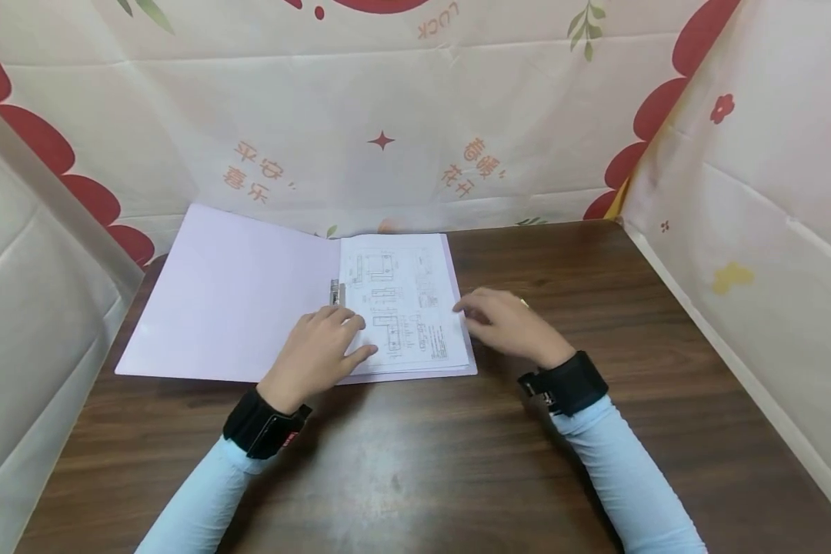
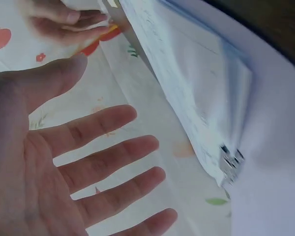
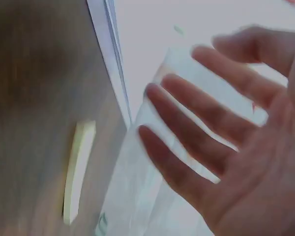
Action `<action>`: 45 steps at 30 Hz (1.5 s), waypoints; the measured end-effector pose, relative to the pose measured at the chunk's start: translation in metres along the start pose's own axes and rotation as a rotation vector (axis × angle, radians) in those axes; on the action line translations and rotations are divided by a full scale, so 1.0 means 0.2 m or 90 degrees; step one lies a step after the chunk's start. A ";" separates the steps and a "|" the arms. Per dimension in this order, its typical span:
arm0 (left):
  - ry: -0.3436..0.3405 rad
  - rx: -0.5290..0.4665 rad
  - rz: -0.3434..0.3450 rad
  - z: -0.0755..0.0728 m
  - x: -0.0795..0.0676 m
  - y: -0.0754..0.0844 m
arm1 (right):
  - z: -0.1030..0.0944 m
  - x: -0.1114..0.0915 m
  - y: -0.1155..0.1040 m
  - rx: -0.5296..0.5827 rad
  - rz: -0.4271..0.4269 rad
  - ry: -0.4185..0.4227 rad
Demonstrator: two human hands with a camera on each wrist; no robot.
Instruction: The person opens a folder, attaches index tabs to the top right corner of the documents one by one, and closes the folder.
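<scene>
A pale lilac folder (image 1: pixel 228 300) lies spread on the table, with a stack of white sheets (image 1: pixel 415 269) along its right side. Line drawings and small print cover the top sheet. At the spine, a metal clip (image 2: pixel 231 162) sits at the edge of the papers. My left hand (image 1: pixel 318 346) is over the spine and the sheets' lower left, its fingers spread and holding nothing in the left wrist view. By the right edge of the sheets is my right hand (image 1: pixel 502 323), its fingers loosely extended and empty in the right wrist view (image 3: pixel 226 128).
A slim pale yellow block (image 3: pixel 78 172) lies on the table beyond my right hand, mostly hidden by it in the head view. The dark wooden table (image 1: pixel 402 477) meets a printed cloth (image 1: pixel 388 100) at the back and light cloth walls at both sides.
</scene>
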State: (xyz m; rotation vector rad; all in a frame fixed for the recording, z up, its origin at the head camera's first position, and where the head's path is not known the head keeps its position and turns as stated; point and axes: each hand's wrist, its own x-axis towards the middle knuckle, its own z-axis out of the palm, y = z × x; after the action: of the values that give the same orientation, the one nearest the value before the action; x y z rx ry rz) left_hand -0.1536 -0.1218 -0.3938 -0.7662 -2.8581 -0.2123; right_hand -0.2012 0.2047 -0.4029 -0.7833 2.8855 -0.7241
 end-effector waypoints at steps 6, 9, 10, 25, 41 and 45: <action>0.006 -0.001 0.012 -0.02 0.04 0.01 | -0.08 0.00 0.14 -0.029 0.140 0.112; 0.002 0.001 0.009 -0.03 0.04 0.01 | -0.05 0.01 0.17 -0.049 0.190 0.121; 0.002 0.004 0.008 -0.02 0.04 0.01 | -0.03 0.01 0.18 -0.049 0.204 0.121; -0.027 0.020 -0.011 0.00 0.02 0.02 | 0.01 0.02 0.20 0.003 0.290 0.099; -0.078 -0.004 0.073 0.04 0.12 0.22 | 0.00 0.01 0.20 0.040 0.337 0.055; -0.092 0.012 0.129 0.07 0.23 0.32 | 0.00 0.00 0.22 0.054 0.347 0.048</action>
State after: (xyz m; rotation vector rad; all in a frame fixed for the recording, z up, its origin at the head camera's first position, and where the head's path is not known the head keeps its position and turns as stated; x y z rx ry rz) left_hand -0.1614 -0.0422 -0.3928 -1.1016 -2.8825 -0.1069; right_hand -0.2220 0.2370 -0.4225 0.0526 2.8919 -0.8004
